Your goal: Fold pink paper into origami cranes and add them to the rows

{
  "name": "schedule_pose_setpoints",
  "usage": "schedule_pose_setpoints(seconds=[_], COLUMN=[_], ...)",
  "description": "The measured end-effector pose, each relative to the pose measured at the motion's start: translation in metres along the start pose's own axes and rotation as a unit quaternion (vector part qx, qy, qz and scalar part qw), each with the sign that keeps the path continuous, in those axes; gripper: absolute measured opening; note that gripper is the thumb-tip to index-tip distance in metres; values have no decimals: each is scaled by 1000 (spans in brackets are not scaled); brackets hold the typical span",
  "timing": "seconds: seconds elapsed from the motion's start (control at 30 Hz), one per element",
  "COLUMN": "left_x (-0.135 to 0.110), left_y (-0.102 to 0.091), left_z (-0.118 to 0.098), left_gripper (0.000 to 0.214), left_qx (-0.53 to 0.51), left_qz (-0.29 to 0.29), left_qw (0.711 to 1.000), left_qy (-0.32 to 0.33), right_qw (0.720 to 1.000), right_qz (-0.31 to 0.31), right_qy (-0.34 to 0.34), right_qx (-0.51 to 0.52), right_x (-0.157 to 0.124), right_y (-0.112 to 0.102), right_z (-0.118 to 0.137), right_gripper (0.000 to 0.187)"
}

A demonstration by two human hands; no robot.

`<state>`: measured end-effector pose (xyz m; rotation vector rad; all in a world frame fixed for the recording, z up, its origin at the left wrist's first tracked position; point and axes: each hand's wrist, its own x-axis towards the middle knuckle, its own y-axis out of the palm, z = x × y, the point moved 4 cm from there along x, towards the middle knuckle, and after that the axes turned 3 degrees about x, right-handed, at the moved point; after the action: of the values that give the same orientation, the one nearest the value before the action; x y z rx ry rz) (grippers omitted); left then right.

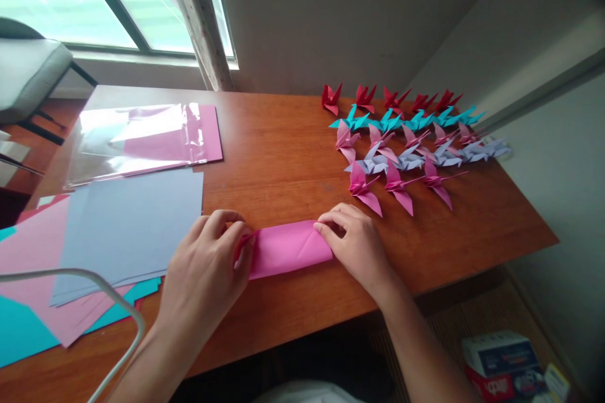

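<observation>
A folded sheet of pink origami paper (288, 249) forms a long rectangle near the table's front edge, with a slanting crease across its right part. My left hand (212, 255) pinches its left end between thumb and fingers, hiding that end. At the upper right corner, my right hand (352, 239) grips the paper between thumb and forefinger. Beyond my right hand stand rows of folded paper cranes. The nearest row holds three bright pink cranes (399, 186); behind are pale lavender cranes (411, 160), light pink cranes, turquoise cranes (418, 119) and red cranes (363, 97).
Loose grey-blue sheets (137, 220) overlap pink and turquoise sheets (23, 327) at the left. A clear plastic packet (132, 138) of pink paper lies behind them. A white cable (113, 296) arcs by my left forearm. Boxes (505, 365) sit below the table (274, 157) at right.
</observation>
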<state>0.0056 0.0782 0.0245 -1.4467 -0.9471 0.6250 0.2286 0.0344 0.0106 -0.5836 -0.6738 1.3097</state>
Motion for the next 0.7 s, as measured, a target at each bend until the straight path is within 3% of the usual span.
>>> schedule_pose_setpoints(seconds=[0.3, 0.57, 0.7], left_x=[-2, -3, -4], left_y=[-2, 0, -2], left_z=[-2, 11, 11], left_gripper=[20, 17, 18], left_qx=[22, -118, -101], left_qz=[9, 11, 7], left_qw=[999, 991, 993], left_qy=[-29, -67, -59], right_qw=[999, 998, 999], right_qz=[-7, 3, -3], right_qy=[-13, 22, 1], right_qx=[-39, 61, 46], right_x=[-2, 0, 1], right_y=[0, -2, -2], right_z=[5, -1, -2], right_gripper=[13, 15, 13])
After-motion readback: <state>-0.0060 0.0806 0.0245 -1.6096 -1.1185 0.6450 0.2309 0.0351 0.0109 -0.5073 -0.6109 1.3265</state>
